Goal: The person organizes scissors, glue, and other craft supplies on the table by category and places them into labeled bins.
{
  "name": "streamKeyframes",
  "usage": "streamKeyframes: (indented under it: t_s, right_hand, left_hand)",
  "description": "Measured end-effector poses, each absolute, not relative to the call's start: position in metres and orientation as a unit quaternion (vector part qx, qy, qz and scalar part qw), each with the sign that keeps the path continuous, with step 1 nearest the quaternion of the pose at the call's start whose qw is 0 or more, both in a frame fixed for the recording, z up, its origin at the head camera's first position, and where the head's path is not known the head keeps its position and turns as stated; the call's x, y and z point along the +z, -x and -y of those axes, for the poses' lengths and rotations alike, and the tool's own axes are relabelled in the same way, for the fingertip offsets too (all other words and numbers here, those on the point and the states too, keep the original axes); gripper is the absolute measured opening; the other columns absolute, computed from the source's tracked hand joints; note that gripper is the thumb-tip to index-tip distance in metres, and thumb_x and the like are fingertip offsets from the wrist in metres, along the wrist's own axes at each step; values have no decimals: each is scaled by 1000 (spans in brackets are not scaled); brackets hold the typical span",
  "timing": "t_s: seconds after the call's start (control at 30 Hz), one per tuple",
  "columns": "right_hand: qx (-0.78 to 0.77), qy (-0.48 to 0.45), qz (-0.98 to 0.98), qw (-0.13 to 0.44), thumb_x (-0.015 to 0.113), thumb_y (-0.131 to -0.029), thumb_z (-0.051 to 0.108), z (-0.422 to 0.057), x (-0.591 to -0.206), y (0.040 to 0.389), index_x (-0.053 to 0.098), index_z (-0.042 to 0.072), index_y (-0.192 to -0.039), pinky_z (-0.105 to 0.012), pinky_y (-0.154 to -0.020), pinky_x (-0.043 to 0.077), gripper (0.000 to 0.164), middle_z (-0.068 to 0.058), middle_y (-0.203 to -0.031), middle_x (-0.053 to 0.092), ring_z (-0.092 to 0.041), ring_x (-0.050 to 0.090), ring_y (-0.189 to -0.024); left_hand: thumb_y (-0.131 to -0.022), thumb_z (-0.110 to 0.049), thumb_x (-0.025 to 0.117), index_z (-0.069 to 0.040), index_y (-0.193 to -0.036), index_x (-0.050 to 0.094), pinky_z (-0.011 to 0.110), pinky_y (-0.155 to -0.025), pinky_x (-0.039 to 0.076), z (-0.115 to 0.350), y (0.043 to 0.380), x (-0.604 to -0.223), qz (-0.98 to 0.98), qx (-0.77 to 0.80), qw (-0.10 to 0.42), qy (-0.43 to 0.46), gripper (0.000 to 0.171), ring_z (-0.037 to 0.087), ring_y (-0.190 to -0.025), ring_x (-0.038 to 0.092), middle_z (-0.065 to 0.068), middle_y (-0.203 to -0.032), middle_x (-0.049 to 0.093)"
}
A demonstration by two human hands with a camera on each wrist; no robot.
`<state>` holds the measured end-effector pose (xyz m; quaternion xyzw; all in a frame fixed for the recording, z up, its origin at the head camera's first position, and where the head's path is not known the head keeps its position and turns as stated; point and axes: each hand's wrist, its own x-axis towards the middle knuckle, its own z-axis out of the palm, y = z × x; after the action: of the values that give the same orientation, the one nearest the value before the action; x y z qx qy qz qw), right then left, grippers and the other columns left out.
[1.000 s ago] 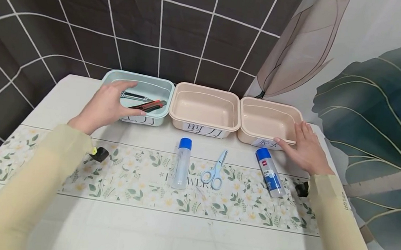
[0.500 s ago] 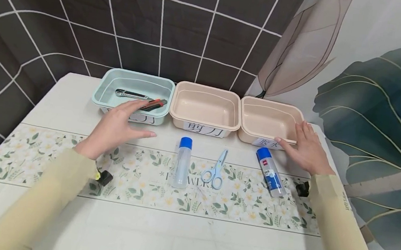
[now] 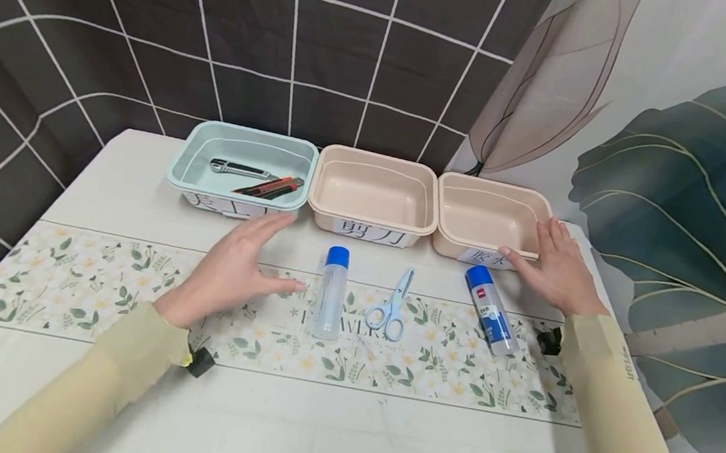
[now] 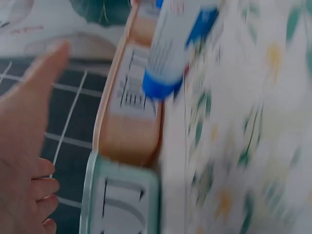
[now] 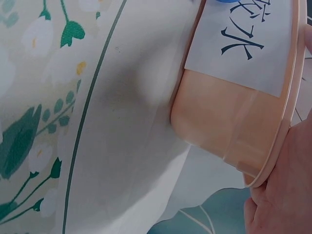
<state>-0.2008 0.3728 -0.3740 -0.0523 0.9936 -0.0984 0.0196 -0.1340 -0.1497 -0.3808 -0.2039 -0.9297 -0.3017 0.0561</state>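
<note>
My left hand (image 3: 229, 268) hovers over the floral strip with thumb and fingers spread, holding nothing. Its thumb points at a clear, blue-capped glue bottle (image 3: 330, 304), with a gap between them. Light-blue scissors (image 3: 389, 314) lie to the right of that bottle. A second glue bottle (image 3: 493, 315), with a blue label, lies tilted farther right. My right hand (image 3: 560, 277) rests on the right end of the right-hand pink bin (image 3: 493, 185), fingers extended and thumb at the front rim. In the right wrist view, the palm side of the right hand (image 5: 285, 178) meets the bin's edge.
A light-blue bin (image 3: 200, 158) at the back left holds a grey utility knife (image 3: 243, 169) and red-and-black utility knives (image 3: 270, 187). The middle pink bin (image 3: 377, 158) stands between the outer bins. All carry paper labels. A dark gridded curtain (image 3: 329, 46) hangs behind.
My left hand has come away from over the blue bin, moving toward me and right to beside the first glue bottle. The right hand stays on its bin.
</note>
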Motion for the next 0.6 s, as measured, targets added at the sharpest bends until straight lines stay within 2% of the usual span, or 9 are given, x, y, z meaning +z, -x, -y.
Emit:
streamKeyframes:
  t_s: [0.13,0.2,0.33,0.6]
  right_hand:
    - [-97,49,-994,19,41,-96,73,-373,-374,201,-3,1,-161,-68,-116,4,107,-19,-167,-10,-41,-7,-152]
    - [-97,49,-994,21,41,-96,72,-373,-374,202,-3,0,-161,-68,-117,3,107,-21,-167,-10,-42,-8,-152]
    - [-95,49,-994,25,40,-96,73,-372,-373,203,-3,-1,-161,-67,-117,2,107,-22,-166,-10,-41,-9,-152]
    - [-102,47,-993,20,42,-96,72,-373,-372,203,-2,-1,-161,-65,-118,0,107,-23,-166,-10,-42,-7,-152]
  left_hand:
    - [-85,-75,64,-7,-164,9,48,-124,1,175,158,-373,955,-210,65,198,118,27,-155,-1,9,-170,2]
    - [-89,-76,56,-6,-163,0,45,-123,-7,194,172,-369,966,-170,59,185,117,25,-154,-9,9,-169,-8]
    - [-90,-78,51,1,-161,-2,46,-121,-13,232,197,-365,981,-123,39,145,119,29,-154,-10,16,-168,-9]
    - [-88,-82,46,7,-158,-3,51,-120,-13,264,221,-371,989,-99,-3,106,124,38,-153,-5,24,-166,-7]
